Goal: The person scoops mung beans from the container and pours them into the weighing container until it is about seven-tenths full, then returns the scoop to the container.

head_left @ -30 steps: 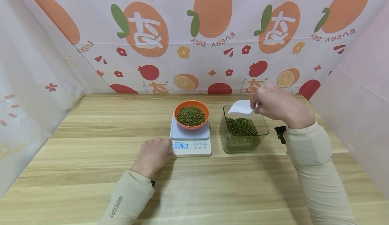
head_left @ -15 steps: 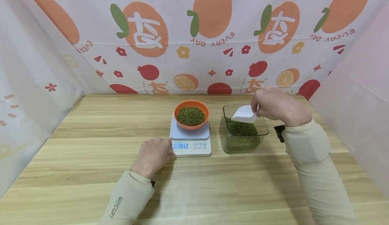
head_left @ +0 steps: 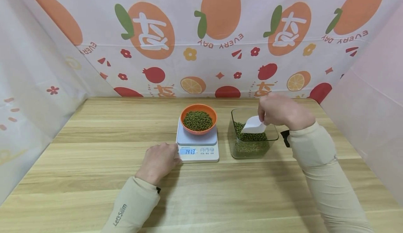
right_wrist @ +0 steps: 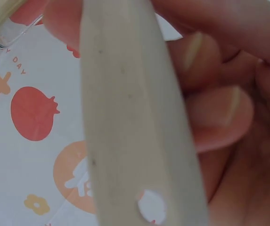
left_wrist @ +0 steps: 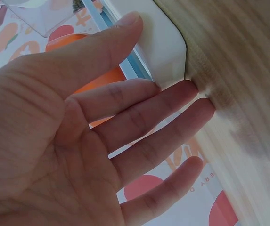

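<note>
My right hand (head_left: 284, 112) grips a white scoop (head_left: 254, 125) by its handle (right_wrist: 135, 108), which has a hole at its end. The scoop's bowl is tilted down inside a clear rectangular container (head_left: 248, 155), at the surface of the green mung beans (head_left: 238, 128). With relaxed, mostly straight fingers, my left hand (head_left: 158, 161) rests at the left front corner of a white kitchen scale (head_left: 201, 159). Its thumb (left_wrist: 127, 23) touches the scale's edge. On the weighing plate stands an orange bowl (head_left: 199, 133) holding more mung beans (head_left: 197, 121); the display reads 141.3.
The wooden table (head_left: 220, 198) ends at a fruit-printed curtain (head_left: 189, 33) close behind the bowl and container. White sheets (head_left: 37, 86) hang at the left and right sides. The container stands just right of the scale.
My right hand has lowered the scoop from above the container's rear down and forward to the beans. The left hand, scale and bowl have stayed put; the reading is unchanged.
</note>
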Demonstrator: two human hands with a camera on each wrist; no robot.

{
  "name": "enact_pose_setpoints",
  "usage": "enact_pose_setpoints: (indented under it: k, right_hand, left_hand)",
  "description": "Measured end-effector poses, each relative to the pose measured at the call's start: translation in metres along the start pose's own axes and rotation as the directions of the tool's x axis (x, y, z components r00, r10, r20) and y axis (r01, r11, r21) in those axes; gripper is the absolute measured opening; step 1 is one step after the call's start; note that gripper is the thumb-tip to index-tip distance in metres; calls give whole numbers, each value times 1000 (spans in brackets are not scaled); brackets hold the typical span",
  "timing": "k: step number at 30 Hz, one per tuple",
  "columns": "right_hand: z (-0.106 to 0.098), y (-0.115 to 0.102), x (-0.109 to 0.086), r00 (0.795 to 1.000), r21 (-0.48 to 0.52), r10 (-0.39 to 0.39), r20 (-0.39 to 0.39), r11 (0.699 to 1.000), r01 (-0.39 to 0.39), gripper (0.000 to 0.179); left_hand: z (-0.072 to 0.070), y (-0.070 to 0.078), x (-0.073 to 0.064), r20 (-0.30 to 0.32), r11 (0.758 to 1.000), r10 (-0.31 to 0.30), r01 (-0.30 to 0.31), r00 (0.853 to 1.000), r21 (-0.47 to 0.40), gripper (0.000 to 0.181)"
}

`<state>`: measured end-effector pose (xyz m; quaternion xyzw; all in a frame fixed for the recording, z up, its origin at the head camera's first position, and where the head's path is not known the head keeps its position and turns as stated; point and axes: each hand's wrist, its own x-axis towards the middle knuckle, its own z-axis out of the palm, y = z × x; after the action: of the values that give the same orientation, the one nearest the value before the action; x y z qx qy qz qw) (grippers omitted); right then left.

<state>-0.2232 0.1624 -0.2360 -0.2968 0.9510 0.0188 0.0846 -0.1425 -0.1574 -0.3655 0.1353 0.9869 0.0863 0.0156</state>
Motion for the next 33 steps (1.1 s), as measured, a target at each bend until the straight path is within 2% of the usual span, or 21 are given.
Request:
enact_pose_setpoints:
  k: [9,19,26,33]
  right_hand:
    - [2,0,2,1000,4,-3,12,1000,3,23]
    - [4,-1,3,997,-1,21,76,1000,-21,24]
    - [4,-4,3,991,-6,62,115,998,-61,36]
    - [5,-6,3,986,-15,89,140,996,-87,34]
  left_hand:
    - [0,0,0,2,1000,-1,1,1000,1,29]
    - [1,0,-1,-9,1000,0,0,1000,-15,28]
    - [1,0,-1,-17,1000,6,-6,1000,-6,27]
    - [1,0,-1,-18,1000,7,-7,1000,-3,27]
